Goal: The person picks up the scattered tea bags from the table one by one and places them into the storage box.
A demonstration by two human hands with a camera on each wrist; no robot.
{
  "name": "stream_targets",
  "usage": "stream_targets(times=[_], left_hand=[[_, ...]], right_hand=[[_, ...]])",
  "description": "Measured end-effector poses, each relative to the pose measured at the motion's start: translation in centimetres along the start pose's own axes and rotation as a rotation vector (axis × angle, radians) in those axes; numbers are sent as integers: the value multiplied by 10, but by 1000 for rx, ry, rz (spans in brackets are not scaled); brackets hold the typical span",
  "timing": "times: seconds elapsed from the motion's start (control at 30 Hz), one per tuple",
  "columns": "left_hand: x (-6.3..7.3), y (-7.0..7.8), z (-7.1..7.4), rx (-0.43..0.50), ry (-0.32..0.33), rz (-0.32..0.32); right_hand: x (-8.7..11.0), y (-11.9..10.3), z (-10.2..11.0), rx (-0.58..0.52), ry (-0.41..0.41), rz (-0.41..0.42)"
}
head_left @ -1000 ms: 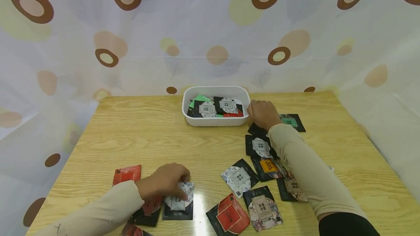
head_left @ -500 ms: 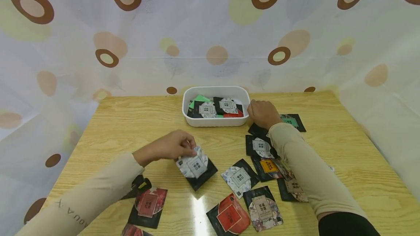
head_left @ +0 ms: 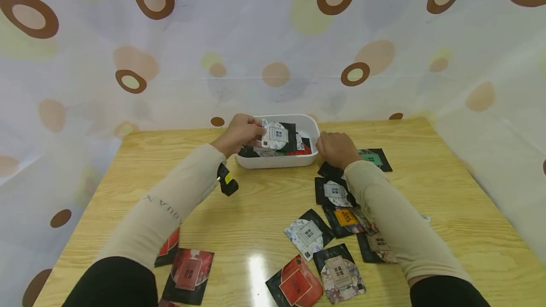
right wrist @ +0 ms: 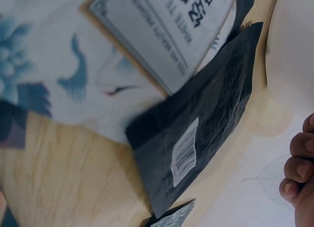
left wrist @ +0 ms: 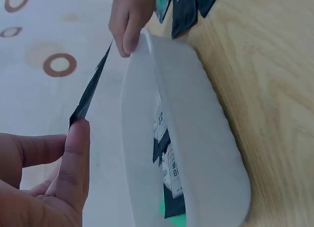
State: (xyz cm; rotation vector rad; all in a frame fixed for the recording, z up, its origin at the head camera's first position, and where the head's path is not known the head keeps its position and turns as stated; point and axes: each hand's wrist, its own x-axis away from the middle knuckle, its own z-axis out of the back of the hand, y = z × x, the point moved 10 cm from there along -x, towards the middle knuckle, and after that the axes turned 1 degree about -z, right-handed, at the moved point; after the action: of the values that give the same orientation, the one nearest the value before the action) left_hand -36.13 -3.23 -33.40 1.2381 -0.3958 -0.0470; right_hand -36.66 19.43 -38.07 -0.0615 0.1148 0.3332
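Observation:
Over the white plastic bin, my left hand pinches a black-and-white tea packet between thumb and fingers. The left wrist view shows this tea packet edge-on, outside the bin's near wall line and apart from it. Curled fingers of my right hand grip the right end of the bin's rim; the right hand is also seen there in the left wrist view. Inside the bin lie several packets, among them white-labelled ones and a red one.
Several packets lie right of centre, including a red one, a floral one and a white one. Some are partly under my right forearm. A dark red packet lies at the front left. A dotted cloth hangs behind the table.
My left hand picked up the black-and-white tea packet from the front left and carried it forward to over the bin. My right hand has stayed at the bin's rim.

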Motion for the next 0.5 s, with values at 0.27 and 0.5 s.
stream_targets(times=[0.27, 0.5], left_hand=[[-35, -13, -18, 30, 75, 6], [-50, -28, -23, 67, 156, 36]], right_hand=[[-1, -9, -1, -9, -18, 0], [-2, -19, 0, -13, -7, 28]])
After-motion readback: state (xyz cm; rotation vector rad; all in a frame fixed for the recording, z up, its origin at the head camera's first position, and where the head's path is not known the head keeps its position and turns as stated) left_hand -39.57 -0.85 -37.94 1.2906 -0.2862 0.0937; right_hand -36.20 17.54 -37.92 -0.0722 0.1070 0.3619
